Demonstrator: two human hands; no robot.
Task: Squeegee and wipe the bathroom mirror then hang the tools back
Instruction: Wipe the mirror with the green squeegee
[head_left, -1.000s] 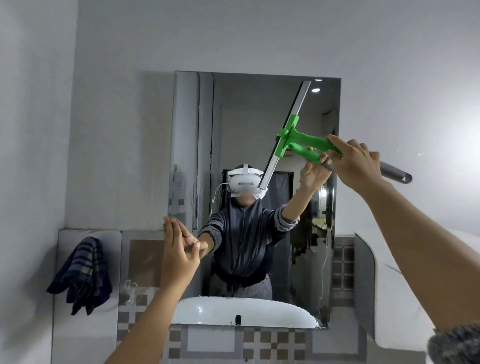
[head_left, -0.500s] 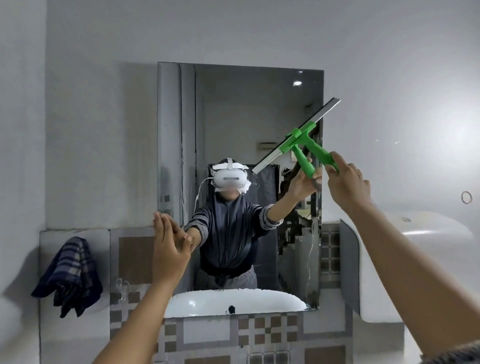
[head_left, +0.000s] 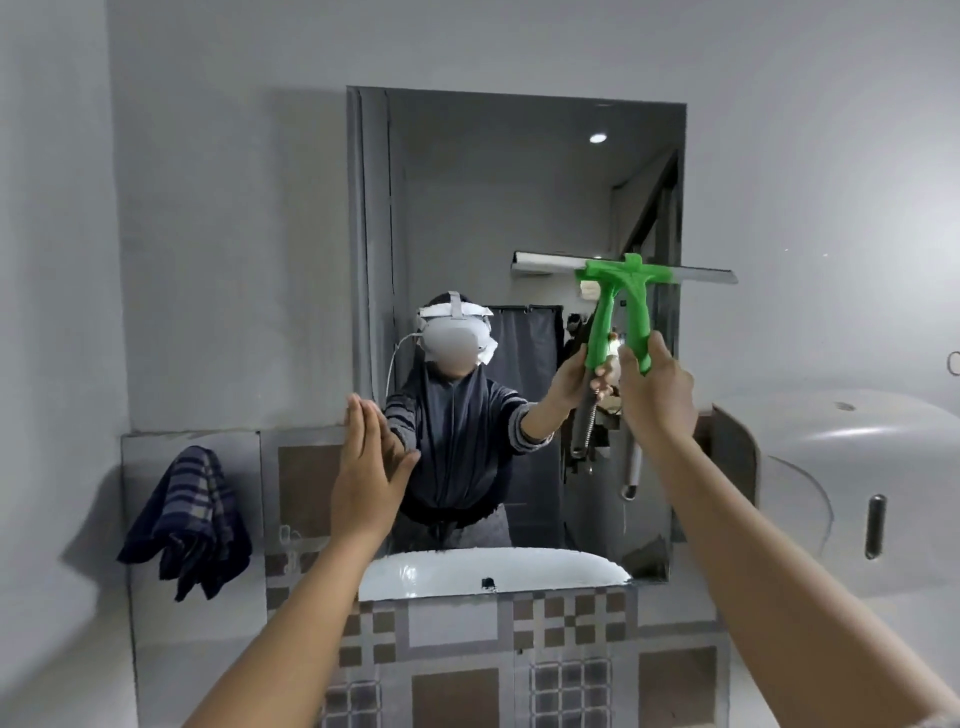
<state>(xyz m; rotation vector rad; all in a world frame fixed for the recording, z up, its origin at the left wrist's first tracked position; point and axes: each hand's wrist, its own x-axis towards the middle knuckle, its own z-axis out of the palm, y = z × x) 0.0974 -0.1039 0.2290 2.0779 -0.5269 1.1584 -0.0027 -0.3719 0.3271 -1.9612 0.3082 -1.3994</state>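
Note:
A rectangular mirror (head_left: 519, 218) hangs on the grey wall above tiled facing. My right hand (head_left: 655, 387) grips the handle of a green squeegee (head_left: 638, 306). Its blade lies level against the glass at the mirror's right side, about mid height, and juts past the right edge. The metal end of the handle hangs below my fist. My left hand (head_left: 366, 470) is flat and open, fingers up, pressed near the mirror's lower left edge. A dark plaid cloth (head_left: 189, 522) hangs on the wall to the left of the mirror.
A white paper dispenser (head_left: 852, 493) juts from the wall right of the mirror. A ring hook (head_left: 953, 362) sits at the far right edge. Brown and grey checked tiles (head_left: 519, 654) run below the mirror. A person with a headset shows in the reflection.
My right hand has swung the squeegee from steeply tilted near the mirror's top to level at mid height, handle now pointing down. The left hand stays flat near the lower left edge.

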